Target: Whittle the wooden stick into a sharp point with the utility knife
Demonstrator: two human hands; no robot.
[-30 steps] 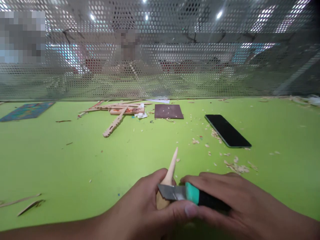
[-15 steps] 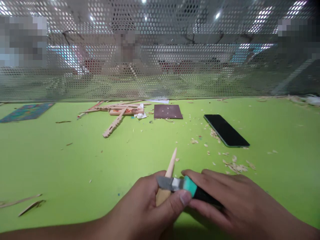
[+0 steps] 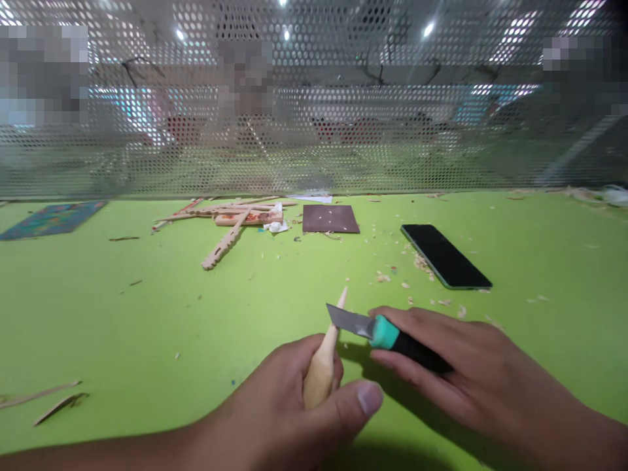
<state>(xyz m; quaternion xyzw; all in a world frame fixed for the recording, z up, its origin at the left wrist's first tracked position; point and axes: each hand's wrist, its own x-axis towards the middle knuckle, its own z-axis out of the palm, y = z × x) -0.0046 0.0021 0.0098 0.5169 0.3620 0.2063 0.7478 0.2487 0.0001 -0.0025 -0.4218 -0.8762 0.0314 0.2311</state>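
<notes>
My left hand (image 3: 289, 405) is closed around the thick end of a pale wooden stick (image 3: 321, 369) carved to a point, its tip aimed away from me. My right hand (image 3: 466, 373) grips a utility knife (image 3: 387, 335) with a black handle and teal collar. The grey blade lies across the stick just below its tip. Both hands hover low over the green table (image 3: 147, 314).
A black phone (image 3: 445, 255) lies to the right, a brown sandpaper sheet (image 3: 330, 218) and several notched wooden strips (image 3: 230, 222) at the back. Wood shavings (image 3: 422, 275) are scattered about. A perforated metal screen (image 3: 314, 111) closes the far edge. A colourful card (image 3: 52, 218) lies far left.
The knife blade has slid forward along the stick, from beside my left thumb up to near the tip. My left thumb has come off the blade.
</notes>
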